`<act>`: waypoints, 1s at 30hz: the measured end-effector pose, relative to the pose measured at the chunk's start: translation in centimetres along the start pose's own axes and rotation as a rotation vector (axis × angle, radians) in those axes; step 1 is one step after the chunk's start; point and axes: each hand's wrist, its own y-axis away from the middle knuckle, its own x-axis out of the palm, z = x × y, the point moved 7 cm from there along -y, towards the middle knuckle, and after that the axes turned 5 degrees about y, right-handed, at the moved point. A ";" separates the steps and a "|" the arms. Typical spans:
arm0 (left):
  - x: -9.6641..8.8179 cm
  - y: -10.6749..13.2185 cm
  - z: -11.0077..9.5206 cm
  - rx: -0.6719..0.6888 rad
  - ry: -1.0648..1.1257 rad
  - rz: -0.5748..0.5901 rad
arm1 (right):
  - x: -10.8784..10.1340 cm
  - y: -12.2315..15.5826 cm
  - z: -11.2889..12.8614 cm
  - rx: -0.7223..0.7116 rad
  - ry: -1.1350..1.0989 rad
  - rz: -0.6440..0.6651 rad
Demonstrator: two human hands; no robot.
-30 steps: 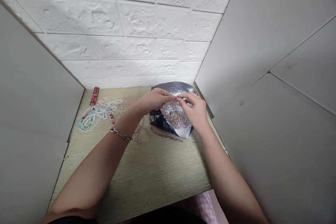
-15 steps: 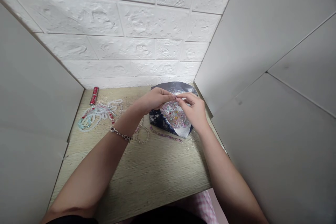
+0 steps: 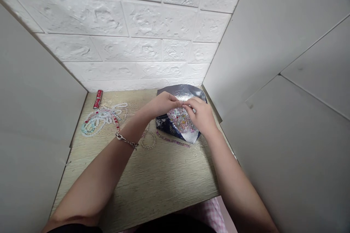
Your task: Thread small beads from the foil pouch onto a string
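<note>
Fingertip to fingertip, my left hand (image 3: 164, 103) and my right hand (image 3: 200, 114) meet above a silver-lined bag (image 3: 181, 89). Both are closed in a pinch; whatever lies between the fingertips is too small to make out. Inside the bag is a heap of small multicoloured beads (image 3: 182, 121). A strand of purple and pink beads (image 3: 172, 140) lies along the bag's near side, with thin clear thread (image 3: 194, 150) by its right end. A loop of pale beads (image 3: 148, 141) rests left of that strand, partly behind my left forearm.
White, red and turquoise bead strands (image 3: 101, 120) lie tangled at the table's left. Behind them are red cylinders (image 3: 97, 99), perhaps batteries. A white brick-patterned wall (image 3: 142, 71) closes off the back of the wooden table (image 3: 153, 178), and grey panels (image 3: 273, 116) stand at both sides.
My right hand has turned slightly and its fingers have drawn closer together at the pinch. My left hand has barely moved. The bag and strands lie where they were.
</note>
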 end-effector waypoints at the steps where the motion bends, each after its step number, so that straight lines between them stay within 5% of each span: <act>1: 0.0 0.0 0.0 0.001 -0.010 0.000 | 0.1 0.0 0.1 -0.009 0.027 0.011; 13: 1.1 0.4 -0.4 0.030 0.209 0.166 | -1.4 0.0 1.1 -0.021 -0.084 -0.137; 25: 1.0 0.5 -1.1 0.064 0.276 0.156 | -2.2 0.0 -0.1 0.060 -0.120 -0.234; 28: 0.9 0.5 -1.1 0.047 0.284 0.135 | -1.2 0.0 -1.1 0.097 -0.028 -0.170; 30: 0.9 0.5 -1.2 0.051 0.301 0.124 | 0.5 -0.1 -1.5 0.076 0.077 -0.002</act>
